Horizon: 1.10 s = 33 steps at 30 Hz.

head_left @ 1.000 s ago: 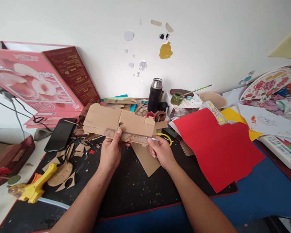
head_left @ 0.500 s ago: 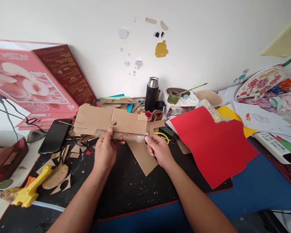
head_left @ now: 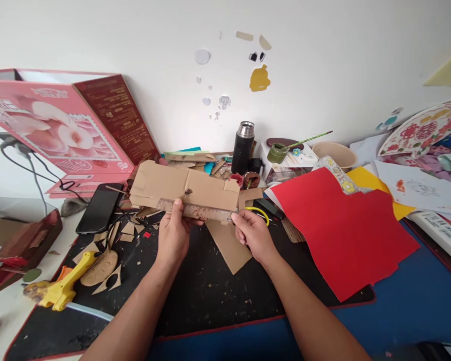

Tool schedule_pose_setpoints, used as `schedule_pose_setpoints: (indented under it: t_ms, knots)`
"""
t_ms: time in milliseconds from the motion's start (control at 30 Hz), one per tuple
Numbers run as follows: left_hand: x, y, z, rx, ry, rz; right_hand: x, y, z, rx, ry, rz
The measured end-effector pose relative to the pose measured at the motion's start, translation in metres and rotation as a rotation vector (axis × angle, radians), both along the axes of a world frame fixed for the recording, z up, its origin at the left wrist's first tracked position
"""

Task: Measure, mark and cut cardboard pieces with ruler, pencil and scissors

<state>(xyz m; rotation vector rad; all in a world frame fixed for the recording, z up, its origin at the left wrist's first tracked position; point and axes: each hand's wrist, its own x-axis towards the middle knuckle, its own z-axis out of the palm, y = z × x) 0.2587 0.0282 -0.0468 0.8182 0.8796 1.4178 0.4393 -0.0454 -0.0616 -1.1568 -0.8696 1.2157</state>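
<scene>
A folded piece of brown cardboard (head_left: 210, 190) with a small dark-edged hole is held up above the mat. Along its lower edge lies a worn, stained clear ruler (head_left: 195, 209). My left hand (head_left: 175, 233) is closed on both, its thumb pressing the ruler from the front and its fingers behind. At the ruler's right end my right hand (head_left: 252, 233) is closed in a pinch, thumb in front. A yellow loop-shaped handle (head_left: 263, 214) shows just behind that hand; I cannot tell whether my fingers touch it. Below hangs or lies another cardboard piece (head_left: 231, 250).
A yellow glue gun (head_left: 69, 286), cardboard scraps (head_left: 127, 231) and a phone (head_left: 99, 208) lie left. Behind stand a pink box (head_left: 78, 130), a black flask (head_left: 243, 150) and a green paint jar (head_left: 277, 153). Red paper (head_left: 342, 235) covers the right of the black mat (head_left: 210, 301).
The whole view has shifted slightly, so things sit farther right. Both hands keep their hold, and the cardboard and ruler stay nearly in place between them.
</scene>
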Motion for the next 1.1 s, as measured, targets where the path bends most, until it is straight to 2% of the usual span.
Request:
schedule_pose_setpoints:
  t_ms: [167,433,1100]
  knots:
    - [0.0,0.0,0.001,-0.005,-0.001,0.0,-0.001,0.0,0.002,0.002,-0.03,0.024]
    - [-0.001,-0.004,0.01,-0.028,0.02,-0.102,-0.002,0.001,0.002,-0.02,-0.06,0.006]
    - [-0.003,0.004,0.008,-0.11,-0.046,-0.051,-0.003,-0.002,0.012,0.001,-0.017,0.089]
